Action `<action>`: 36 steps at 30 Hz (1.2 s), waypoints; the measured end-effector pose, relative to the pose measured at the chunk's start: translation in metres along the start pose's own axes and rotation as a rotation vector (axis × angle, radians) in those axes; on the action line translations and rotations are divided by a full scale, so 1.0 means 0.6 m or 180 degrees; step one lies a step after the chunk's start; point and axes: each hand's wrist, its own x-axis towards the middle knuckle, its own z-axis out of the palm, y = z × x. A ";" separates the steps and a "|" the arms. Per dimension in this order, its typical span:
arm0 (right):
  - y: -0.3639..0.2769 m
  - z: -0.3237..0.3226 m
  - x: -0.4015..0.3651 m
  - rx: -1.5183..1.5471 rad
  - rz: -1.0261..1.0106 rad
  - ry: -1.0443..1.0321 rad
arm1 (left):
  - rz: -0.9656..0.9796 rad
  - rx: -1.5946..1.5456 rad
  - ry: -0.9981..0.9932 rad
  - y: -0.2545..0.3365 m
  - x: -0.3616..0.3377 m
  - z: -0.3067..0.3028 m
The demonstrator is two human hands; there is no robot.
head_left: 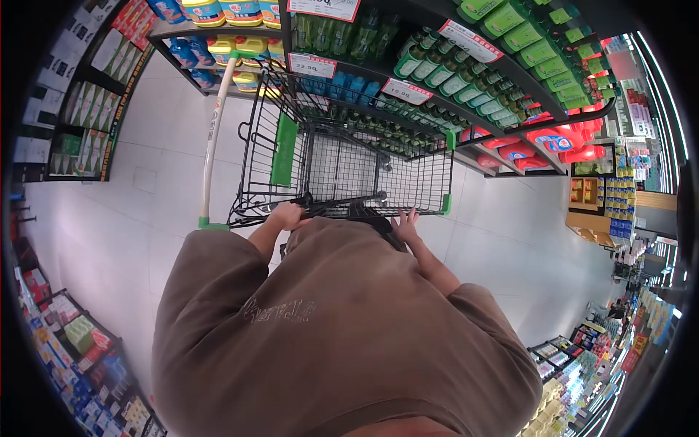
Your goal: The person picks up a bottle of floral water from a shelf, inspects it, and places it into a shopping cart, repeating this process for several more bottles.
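Note:
A black wire shopping cart (342, 164) with green corner pieces stands in front of my body, its handle bar (213, 138) off to the left. Its basket shows bare wire mesh. My left hand (286, 216) is closed at the near side of the cart; what its fingers hold is too small to make out. Against the near rim, further right, my right hand (407, 225) has its fingers spread. Something dark (368, 213) lies between the two hands, by the rim.
Shelves with green bottles (437, 76), price tags (408, 92) and yellow jugs (222, 51) stand beyond the cart. Red bottles (557, 138) fill a shelf at the right. Stacked goods (84, 109) are at the left, more displays (91, 346) at the lower left and lower right.

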 end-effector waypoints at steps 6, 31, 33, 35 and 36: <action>-0.043 -0.010 -0.015 -0.0389 0.0316 -0.0041 | 0.0142 -0.0013 0.0362 -0.029 0.036 0.056; -0.095 -0.087 0.014 -0.0806 0.0242 -0.1343 | 0.0143 -0.0041 0.0320 -0.021 0.036 0.046; -0.108 -0.094 0.021 -0.0699 0.0513 -0.1163 | 0.0171 -0.0073 0.0275 -0.025 0.043 0.051; -0.108 -0.086 0.018 -0.0564 0.0646 -0.0816 | 0.0189 -0.0121 0.0244 -0.019 0.041 0.054; -0.111 -0.087 0.021 -0.0554 0.0649 -0.0814 | 0.0124 -0.0174 0.0181 -0.021 0.043 0.049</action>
